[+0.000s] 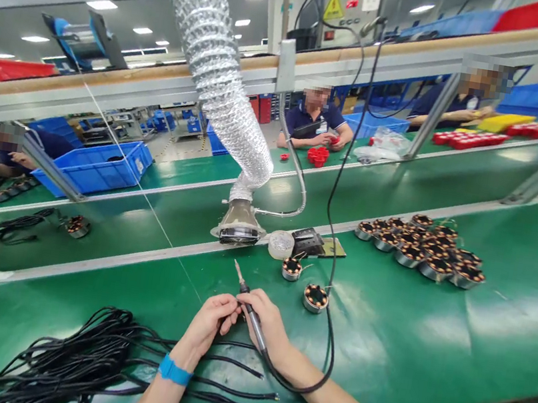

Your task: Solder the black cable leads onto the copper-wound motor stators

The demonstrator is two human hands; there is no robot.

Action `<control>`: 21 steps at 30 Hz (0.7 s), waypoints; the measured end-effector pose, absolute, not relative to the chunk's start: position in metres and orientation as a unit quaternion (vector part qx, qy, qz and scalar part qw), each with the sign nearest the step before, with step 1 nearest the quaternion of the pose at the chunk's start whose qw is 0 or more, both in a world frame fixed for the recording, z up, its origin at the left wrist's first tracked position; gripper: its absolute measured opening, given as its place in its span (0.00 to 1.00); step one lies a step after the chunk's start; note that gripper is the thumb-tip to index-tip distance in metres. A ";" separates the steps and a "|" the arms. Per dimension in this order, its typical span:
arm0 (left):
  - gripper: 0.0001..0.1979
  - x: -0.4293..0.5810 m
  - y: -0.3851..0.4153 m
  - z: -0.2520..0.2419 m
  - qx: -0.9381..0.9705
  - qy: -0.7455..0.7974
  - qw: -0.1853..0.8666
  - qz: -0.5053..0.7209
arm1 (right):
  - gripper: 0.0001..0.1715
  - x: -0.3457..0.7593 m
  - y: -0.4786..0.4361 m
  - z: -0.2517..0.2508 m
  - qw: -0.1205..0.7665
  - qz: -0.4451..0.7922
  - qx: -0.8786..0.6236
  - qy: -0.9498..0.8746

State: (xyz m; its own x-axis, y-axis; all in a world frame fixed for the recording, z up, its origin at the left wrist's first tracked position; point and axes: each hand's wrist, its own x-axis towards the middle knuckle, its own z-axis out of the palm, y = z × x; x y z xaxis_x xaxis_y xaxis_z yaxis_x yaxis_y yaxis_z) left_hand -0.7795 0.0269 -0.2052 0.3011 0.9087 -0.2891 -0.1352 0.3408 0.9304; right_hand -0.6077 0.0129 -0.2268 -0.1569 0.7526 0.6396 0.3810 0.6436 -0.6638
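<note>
In the head view my right hand (268, 326) is closed round the handle of a soldering iron (252, 313), whose tip points up and away from me. Its black cord loops over my right forearm. Close beside it, my left hand (213, 324), with a blue band on the wrist, has its fingertips pinched together; what they hold is hidden. A thin pale wire (148, 200) runs down from a spool (83, 39) towards my left hand. Black cables (94, 354) with bared ends lie under and beside my left wrist. Two motor stators, one nearer (316, 299) and one farther (292, 269), sit beyond my right hand.
A fume hood (240, 224) on a silver duct (218, 66) hangs ahead, beside a round clear container (281, 244) and a dark box (307, 242). Several stators (410, 255) stand grouped at right. Co-workers sit across the green bench (394, 341); a blue bin (96, 169) is at left.
</note>
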 end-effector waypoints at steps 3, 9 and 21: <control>0.25 -0.776 0.028 -0.209 0.399 0.443 0.687 0.415 | 0.29 -0.612 0.011 -0.225 0.540 0.163 -0.395 -0.725; 0.26 -0.786 0.035 -0.198 0.418 0.469 0.652 0.423 | 0.29 -0.604 0.001 -0.202 0.550 0.109 -0.412 -0.718; 0.11 -0.812 0.101 -0.176 0.356 0.604 0.543 0.463 | 0.26 -0.516 -0.004 -0.220 0.456 -0.176 -0.587 -0.645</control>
